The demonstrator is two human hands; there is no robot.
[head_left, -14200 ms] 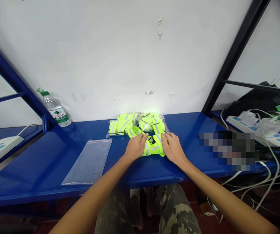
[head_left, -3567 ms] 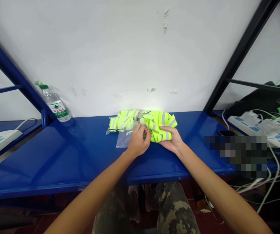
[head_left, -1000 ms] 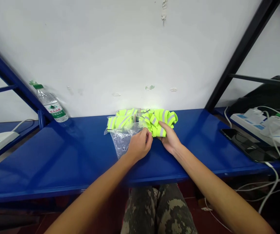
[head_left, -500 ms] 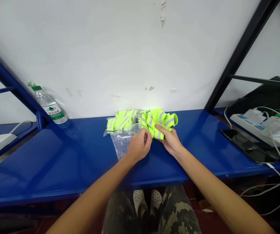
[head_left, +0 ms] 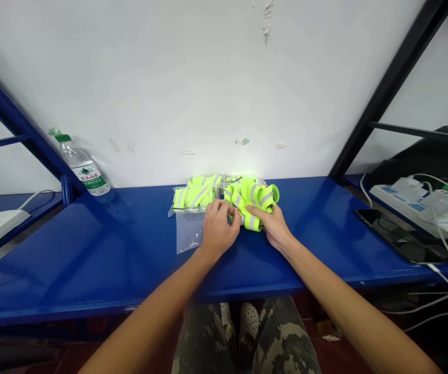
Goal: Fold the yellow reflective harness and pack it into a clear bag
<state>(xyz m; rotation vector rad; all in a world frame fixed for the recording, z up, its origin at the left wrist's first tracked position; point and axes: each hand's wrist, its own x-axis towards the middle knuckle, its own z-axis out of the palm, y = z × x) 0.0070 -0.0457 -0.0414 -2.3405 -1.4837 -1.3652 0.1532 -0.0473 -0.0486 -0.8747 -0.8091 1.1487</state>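
Note:
A loose, looped bundle of bright yellow-green reflective strap (head_left: pixel 253 192) with grey stripes is held just above the table. My right hand (head_left: pixel 273 223) grips its right side, thumb on top and fingers underneath. At the bundle's lower left edge, my left hand (head_left: pixel 221 226) is closed, its fingertips curled against the strap; exactly what they pinch is partly hidden. A clear plastic bag (head_left: pixel 188 231) lies flat beside and partly behind my left hand. Further back, a packed clear bag of folded reflective straps (head_left: pixel 195 196) rests on the table, with more yellow-green packs partly hidden behind the bundle.
The blue table (head_left: pixel 130 244) meets a white wall. A water bottle (head_left: pixel 86 166) leans at the back left. On the right lie a black phone (head_left: pixel 397 234) with a white cable and a white power strip (head_left: pixel 419 208). Metal posts stand at both sides.
The strap bundle has shifted slightly down and left in my hands. My left hand's fingers have moved up a little, and the clear bag lies flatter on the table.

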